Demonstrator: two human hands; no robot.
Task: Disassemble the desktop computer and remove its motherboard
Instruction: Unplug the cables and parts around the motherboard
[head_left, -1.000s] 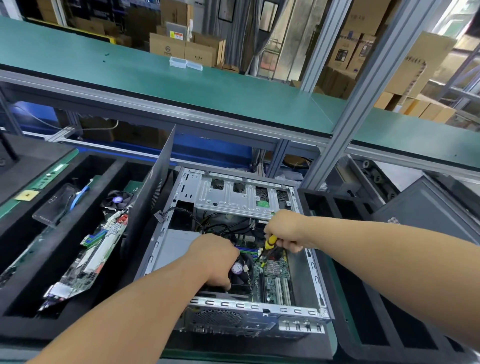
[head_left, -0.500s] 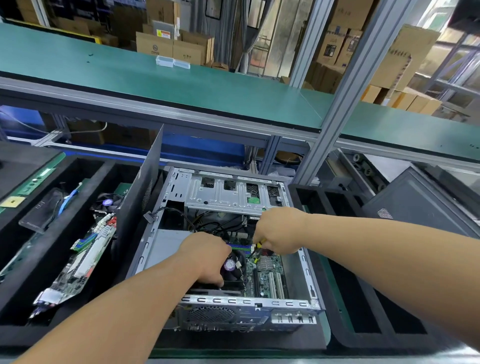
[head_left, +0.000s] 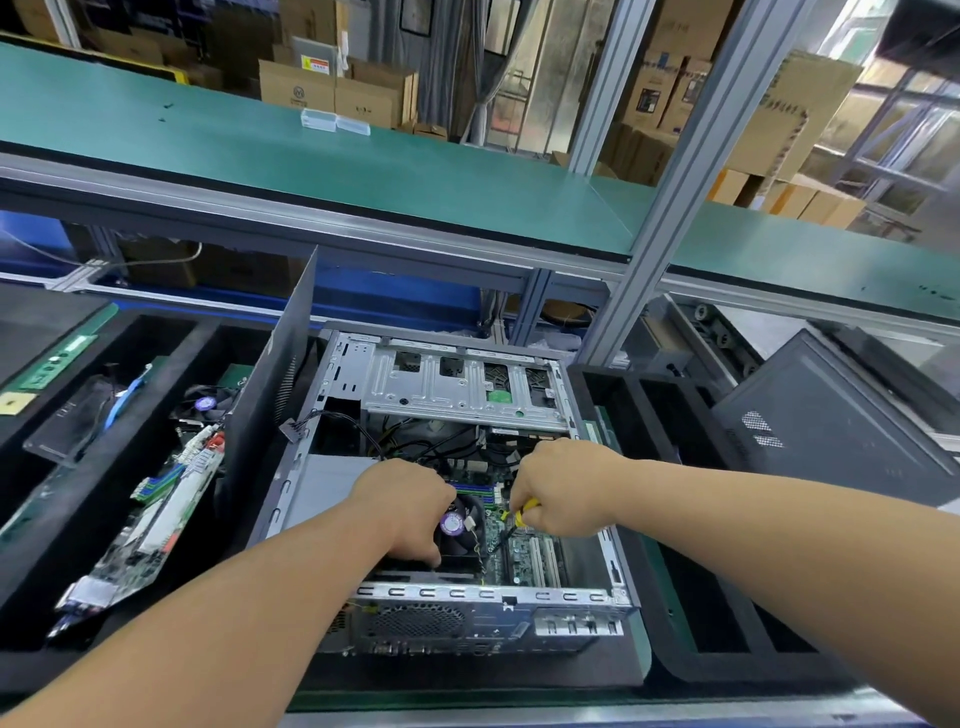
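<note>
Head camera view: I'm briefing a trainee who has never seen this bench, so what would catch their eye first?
The open computer case lying at centre, side panel off, with both hands inside. The left hand rests on the cooler fan, and the right hand grips a yellow-handled screwdriver over the green motherboard. To the left, a loose circuit board lies in a black tray.

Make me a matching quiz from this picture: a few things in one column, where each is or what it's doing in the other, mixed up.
Things:
1. left hand
2. right hand
3. loose board
4. side panel

Places or states:
A. stands upright left of the case
B. grips a yellow-handled screwdriver
C. rests on the fan
D. lies in the left black tray

Pairs: 1-C, 2-B, 3-D, 4-A
</note>
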